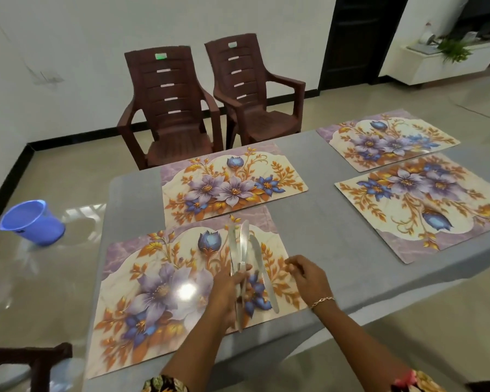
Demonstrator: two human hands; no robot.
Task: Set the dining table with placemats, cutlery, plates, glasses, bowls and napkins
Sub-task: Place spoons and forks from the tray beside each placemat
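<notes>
The left grip [229,281] is closed around a small bundle of knives [239,244]. Their blades fan out away from the person and their handles stick out below the palm toward the body. How many knives it holds cannot be told exactly; at least two blades show. Directly under this grip lies the near placemat [158,292], printed with purple and blue flowers, on the grey tabletop [323,222].

Just right of the left grip, a single knife [267,287] lies flat on that same placemat, blade pointing away, between the two grips. The right grip [308,275] hovers at the placemat's right edge, fingers loosely curled and holding nothing, close beside the lying knife but apart from it. A thin bracelet [323,300] circles its wrist.

Beyond the left grip sits a second placemat [232,182], almost touching the near one. Further right of the right grip, a third placemat [422,205] and a fourth placemat [391,140] lie side by side.

Past the tabletop's far edge stand two brown chairs [167,108]. Well left of the left grip, a blue bucket [31,222] sits on the floor.
</notes>
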